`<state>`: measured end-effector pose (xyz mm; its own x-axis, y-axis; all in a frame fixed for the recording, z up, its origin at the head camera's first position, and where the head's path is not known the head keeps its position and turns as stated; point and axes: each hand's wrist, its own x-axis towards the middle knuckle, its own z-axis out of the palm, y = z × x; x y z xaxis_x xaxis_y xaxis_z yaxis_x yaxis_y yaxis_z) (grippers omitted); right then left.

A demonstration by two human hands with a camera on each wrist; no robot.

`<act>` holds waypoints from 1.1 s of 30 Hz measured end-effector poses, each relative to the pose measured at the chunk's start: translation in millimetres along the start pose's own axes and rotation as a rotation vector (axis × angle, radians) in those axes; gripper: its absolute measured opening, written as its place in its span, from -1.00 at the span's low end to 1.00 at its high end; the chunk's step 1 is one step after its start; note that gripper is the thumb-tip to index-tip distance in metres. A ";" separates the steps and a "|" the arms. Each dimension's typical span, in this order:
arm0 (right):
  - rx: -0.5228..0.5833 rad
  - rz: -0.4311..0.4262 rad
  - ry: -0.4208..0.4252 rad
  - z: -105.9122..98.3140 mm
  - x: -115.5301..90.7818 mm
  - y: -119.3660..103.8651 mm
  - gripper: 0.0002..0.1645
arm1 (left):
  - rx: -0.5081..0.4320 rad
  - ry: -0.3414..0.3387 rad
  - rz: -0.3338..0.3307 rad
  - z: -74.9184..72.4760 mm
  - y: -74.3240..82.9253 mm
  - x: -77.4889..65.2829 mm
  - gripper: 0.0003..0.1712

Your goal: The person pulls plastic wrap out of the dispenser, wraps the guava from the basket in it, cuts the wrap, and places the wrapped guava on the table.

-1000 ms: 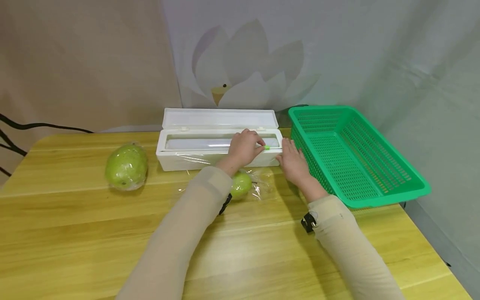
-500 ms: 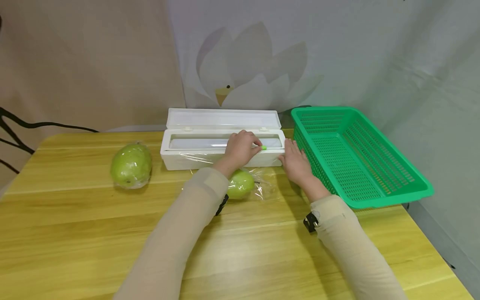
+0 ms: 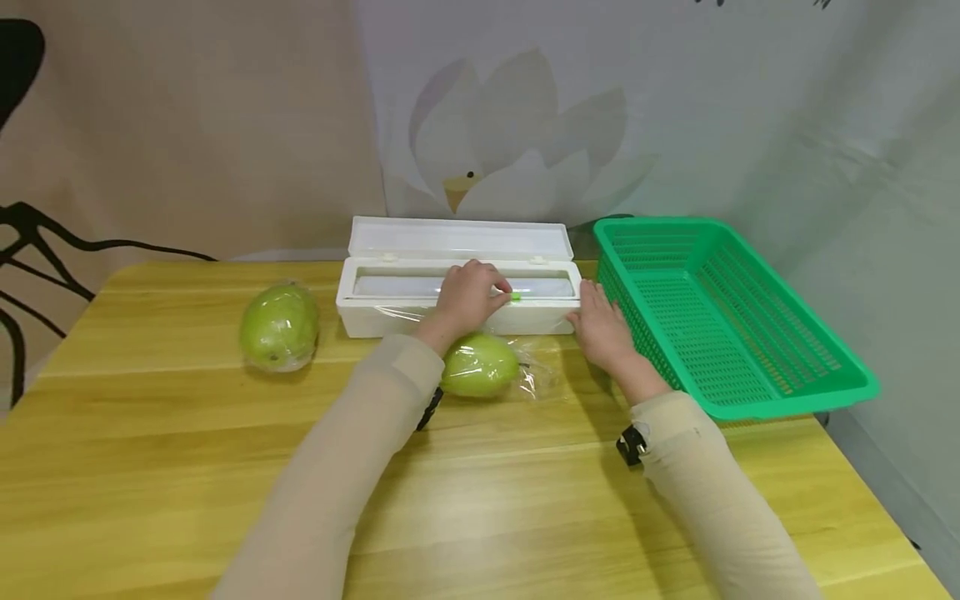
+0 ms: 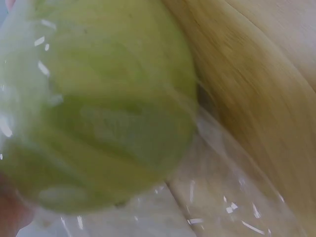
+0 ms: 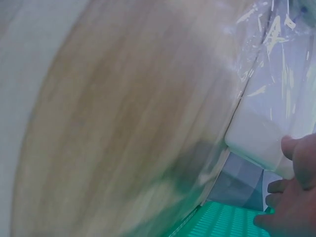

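A white cling film dispenser (image 3: 390, 317) stands at the back of the table with its lid up and a roll (image 3: 397, 287) inside. My left hand (image 3: 467, 296) pinches the small green slide cutter (image 3: 515, 297) on the box's front rim. My right hand (image 3: 602, 327) rests against the box's right end, fingers fairly straight; in the right wrist view its thumb (image 5: 291, 146) touches the box's corner. Clear film runs from the box over a green, pear-like fruit (image 3: 480, 367) lying in front of it, partly behind my left wrist. That fruit (image 4: 108, 113) fills much of the left wrist view.
Another green fruit (image 3: 279, 327), wrapped in film, sits on the table (image 3: 187, 467) to the left. A green plastic basket (image 3: 738, 408) stands right of the box, close to my right hand, at the table's right edge. Black cables (image 3: 135, 244) lie behind the table's left side.
My left hand has slid the green cutter leftward along the box's rim. My right hand stays at the box's right end. The whole scene has shifted slightly right in the head view.
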<state>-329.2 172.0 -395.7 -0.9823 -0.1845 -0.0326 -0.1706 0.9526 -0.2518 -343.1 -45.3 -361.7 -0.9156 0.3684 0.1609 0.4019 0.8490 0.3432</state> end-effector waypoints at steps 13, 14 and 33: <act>-0.011 -0.006 -0.001 -0.8 5.7 14.9 -0.26 | -0.012 0.017 -0.026 -7.6 -17.1 -5.9 -0.76; -0.012 -0.006 0.001 -0.3 6.4 15.6 -0.26 | -0.015 0.022 -0.029 -7.2 -18.1 -6.1 -0.76; -0.007 -0.004 -0.009 0.8 7.9 16.2 -0.25 | 0.029 0.026 -0.039 -12.9 -36.8 -13.5 -0.77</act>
<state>-339.6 185.9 -400.8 -0.9809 -0.1902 -0.0403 -0.1748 0.9535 -0.2455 -345.4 -86.3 -364.6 -0.9300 0.3249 0.1720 0.3648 0.8732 0.3232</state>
